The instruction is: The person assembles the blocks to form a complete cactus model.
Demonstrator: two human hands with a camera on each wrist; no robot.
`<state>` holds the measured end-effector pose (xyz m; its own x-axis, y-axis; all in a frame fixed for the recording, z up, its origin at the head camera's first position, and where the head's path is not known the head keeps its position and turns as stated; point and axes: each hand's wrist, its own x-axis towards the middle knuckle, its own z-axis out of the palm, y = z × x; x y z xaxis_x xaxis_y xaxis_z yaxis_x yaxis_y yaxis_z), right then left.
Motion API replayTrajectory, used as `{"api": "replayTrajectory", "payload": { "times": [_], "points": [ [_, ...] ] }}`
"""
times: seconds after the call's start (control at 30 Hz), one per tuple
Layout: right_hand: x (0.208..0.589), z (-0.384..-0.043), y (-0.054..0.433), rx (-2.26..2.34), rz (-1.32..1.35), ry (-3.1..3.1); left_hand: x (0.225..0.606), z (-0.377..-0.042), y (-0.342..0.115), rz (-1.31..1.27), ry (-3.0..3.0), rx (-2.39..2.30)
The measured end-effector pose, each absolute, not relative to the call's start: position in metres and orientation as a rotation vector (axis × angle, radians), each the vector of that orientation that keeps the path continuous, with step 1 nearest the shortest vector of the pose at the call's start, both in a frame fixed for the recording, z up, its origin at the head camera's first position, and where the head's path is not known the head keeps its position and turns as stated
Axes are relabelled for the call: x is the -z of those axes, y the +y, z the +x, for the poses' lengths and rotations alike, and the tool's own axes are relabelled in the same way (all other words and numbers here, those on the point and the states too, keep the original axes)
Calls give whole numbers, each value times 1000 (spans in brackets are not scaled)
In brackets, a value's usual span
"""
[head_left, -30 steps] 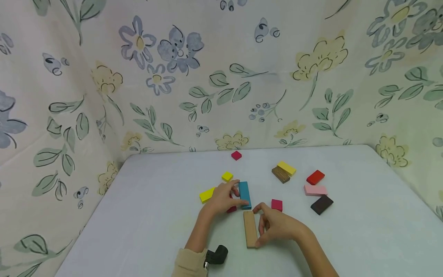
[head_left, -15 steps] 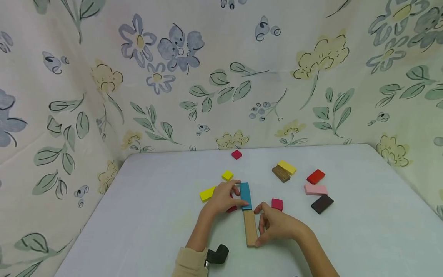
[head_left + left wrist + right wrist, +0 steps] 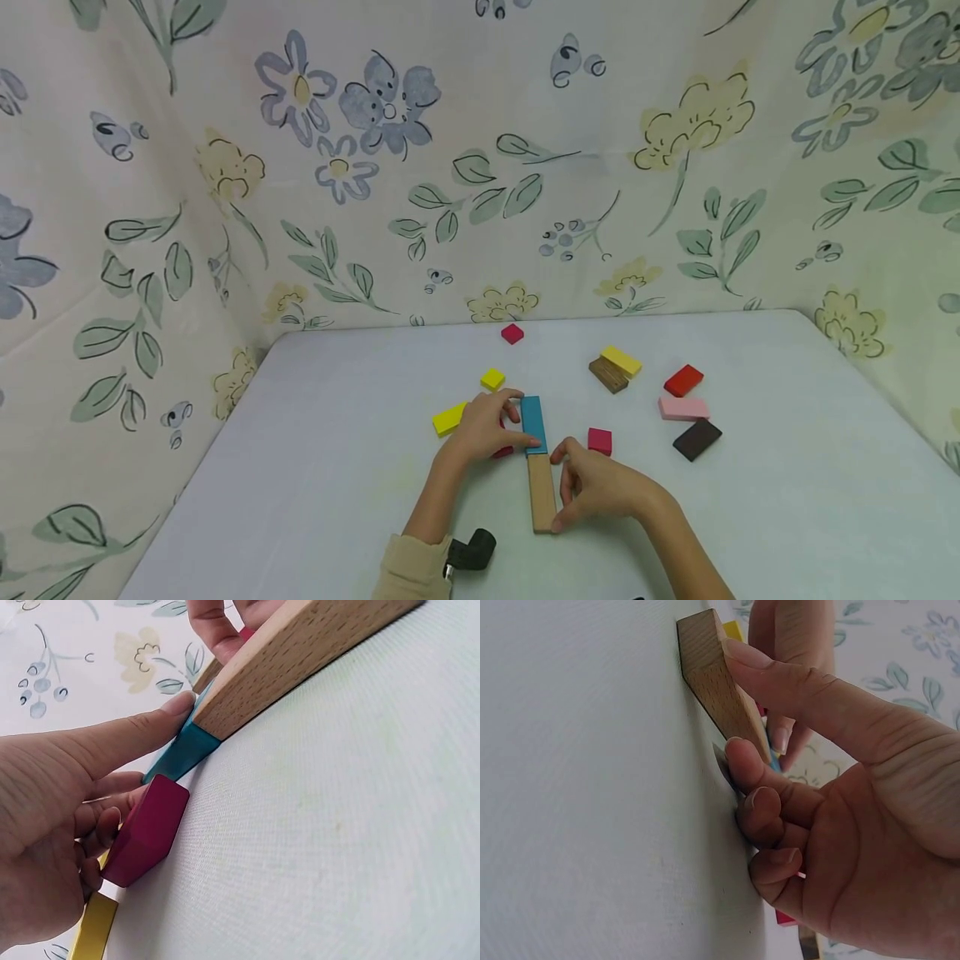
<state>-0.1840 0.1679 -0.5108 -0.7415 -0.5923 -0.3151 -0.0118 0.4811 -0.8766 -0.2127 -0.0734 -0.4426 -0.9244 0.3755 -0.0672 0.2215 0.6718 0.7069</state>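
1. The left hand (image 3: 482, 427) is grasping the blue block (image 3: 533, 421) lengthwise, its thumb resting by the block's near end and its index finger reaching toward the far end.
2. The right hand (image 3: 602, 487) is grasping the wooden block (image 3: 542, 496) from the right, its thumb touching the near end and its index finger bending beside the far end.
3. The blue block and the wooden block are lying flat at the middle of the table (image 3: 315, 467), meeting end to end, with the blue one on the far side.
4. A magenta block (image 3: 150, 829) is standing just left of the blue block, partly hidden from above by the left hand.
5. A long yellow block (image 3: 447, 419) is lying to the left of that hand, and a small yellow block (image 3: 492, 379) is lying beyond it.
6. A crimson block (image 3: 600, 442) is lying just beyond the right hand.
7. Farther right, a red block (image 3: 683, 380), a pink block (image 3: 683, 408) and a black block (image 3: 697, 439) are lying close together.
8. A flowered cloth (image 3: 480, 275) is hanging behind the table.
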Motion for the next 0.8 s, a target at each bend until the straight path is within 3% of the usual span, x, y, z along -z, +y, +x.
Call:
{"api": "replayTrajectory", "payload": {
  "times": [0.47,0.8],
  "points": [
    [511,-184,165,1191,-496,2177,442,-213,-74,507,2684,-1068],
    [482,-170,154,1189,-434,2264,439,-210,-74,501,2662,-1062]
  ]
}}
